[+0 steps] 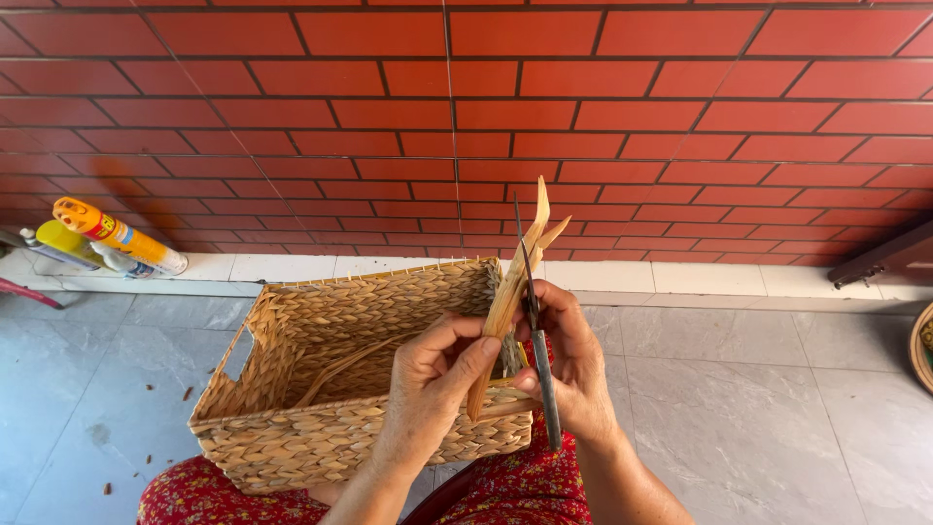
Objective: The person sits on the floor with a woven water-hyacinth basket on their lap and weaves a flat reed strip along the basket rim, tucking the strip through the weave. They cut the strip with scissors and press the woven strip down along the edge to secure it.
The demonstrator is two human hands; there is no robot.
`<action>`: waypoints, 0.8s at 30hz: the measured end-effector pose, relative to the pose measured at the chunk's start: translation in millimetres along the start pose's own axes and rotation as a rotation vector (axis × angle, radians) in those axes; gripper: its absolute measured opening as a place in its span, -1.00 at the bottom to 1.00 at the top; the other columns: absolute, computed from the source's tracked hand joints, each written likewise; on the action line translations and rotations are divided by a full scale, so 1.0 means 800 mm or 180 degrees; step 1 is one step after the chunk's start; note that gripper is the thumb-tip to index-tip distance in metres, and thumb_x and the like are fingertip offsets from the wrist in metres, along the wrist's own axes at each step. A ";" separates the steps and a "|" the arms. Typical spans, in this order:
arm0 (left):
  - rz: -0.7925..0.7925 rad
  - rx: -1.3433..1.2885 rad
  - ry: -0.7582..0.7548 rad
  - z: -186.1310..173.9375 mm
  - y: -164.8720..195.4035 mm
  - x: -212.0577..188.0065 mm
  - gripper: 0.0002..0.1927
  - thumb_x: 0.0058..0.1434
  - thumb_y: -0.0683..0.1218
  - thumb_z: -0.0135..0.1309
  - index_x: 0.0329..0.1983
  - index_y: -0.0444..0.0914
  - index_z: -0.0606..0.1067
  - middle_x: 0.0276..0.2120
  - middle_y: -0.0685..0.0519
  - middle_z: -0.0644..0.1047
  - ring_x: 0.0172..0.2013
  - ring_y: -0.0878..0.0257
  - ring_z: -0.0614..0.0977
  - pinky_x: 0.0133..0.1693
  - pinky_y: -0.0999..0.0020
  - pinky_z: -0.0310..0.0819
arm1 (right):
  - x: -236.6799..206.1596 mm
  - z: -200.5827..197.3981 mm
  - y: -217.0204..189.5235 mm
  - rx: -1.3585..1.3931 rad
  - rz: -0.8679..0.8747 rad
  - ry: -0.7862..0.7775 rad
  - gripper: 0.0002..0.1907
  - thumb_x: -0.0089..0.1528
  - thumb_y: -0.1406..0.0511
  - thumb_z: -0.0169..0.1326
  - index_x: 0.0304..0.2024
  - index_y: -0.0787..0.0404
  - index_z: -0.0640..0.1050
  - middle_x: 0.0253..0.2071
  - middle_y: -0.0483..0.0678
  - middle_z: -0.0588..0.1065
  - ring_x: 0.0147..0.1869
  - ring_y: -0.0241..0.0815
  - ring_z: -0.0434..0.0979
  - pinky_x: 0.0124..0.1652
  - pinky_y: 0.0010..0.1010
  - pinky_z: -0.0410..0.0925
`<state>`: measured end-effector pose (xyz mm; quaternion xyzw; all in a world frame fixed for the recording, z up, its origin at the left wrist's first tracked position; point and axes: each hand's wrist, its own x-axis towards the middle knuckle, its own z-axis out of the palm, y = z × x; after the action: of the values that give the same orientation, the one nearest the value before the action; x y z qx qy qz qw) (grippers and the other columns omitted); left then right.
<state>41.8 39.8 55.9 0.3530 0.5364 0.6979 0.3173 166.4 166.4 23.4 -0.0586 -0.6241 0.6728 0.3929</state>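
A rectangular woven straw basket (321, 389) rests on my lap, open side up, with loose strands inside. My left hand (437, 374) pinches a pale dried leaf strip (515, 277) that rises upright over the basket's right end and splits at its top. My right hand (573, 365) grips a thin dark metal tool (536, 321) with a pointed tip, held upright right against the strip. Both hands sit close together above the basket's near right corner.
A red tiled wall (466, 117) stands behind, with a pale ledge at its foot. Two yellow spray cans (107, 238) lie at the left. A dark object (880, 258) leans at the right. Grey floor tiles (758, 408) surround me, with small brown scraps (187, 393) at left.
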 end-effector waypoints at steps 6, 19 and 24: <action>-0.0196 -0.0376 0.0012 -0.007 -0.005 -0.016 -0.76 0.34 -0.15 0.14 0.00 -0.35 0.64 -0.30 0.12 0.59 -0.35 0.48 0.54 -0.35 0.56 0.44 | -0.008 0.011 0.011 -0.0165 -0.0092 -0.0024 -0.03 0.11 -0.01 0.41 0.39 0.33 0.32 0.05 -0.10 0.39 0.07 -0.27 0.35 0.10 -0.41 0.30; 0.0447 0.0777 0.0071 -0.014 0.012 -0.027 -0.72 0.28 -0.12 0.20 0.01 -0.33 0.61 -0.22 0.09 0.58 -0.38 0.46 0.50 -0.39 0.56 0.40 | -0.022 0.021 0.020 -0.0120 0.0094 -0.0103 0.00 0.08 -0.02 0.44 0.38 0.32 0.31 0.02 -0.11 0.39 0.08 -0.27 0.37 0.12 -0.39 0.31; 0.0591 0.0416 0.0250 -0.015 0.027 -0.015 -0.77 0.36 -0.11 0.15 0.00 -0.34 0.58 -0.28 0.10 0.63 -0.25 0.44 0.70 -0.27 0.57 0.56 | -0.026 0.027 0.017 -0.0346 0.0083 -0.0295 -0.04 0.10 -0.05 0.42 0.33 0.30 0.31 0.16 -0.10 0.37 0.22 -0.26 0.39 0.26 -0.39 0.30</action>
<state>36.8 18.3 73.1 0.3934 0.5577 0.7011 0.2064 162.0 138.1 7.1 -0.0568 -0.6764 0.6450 0.3511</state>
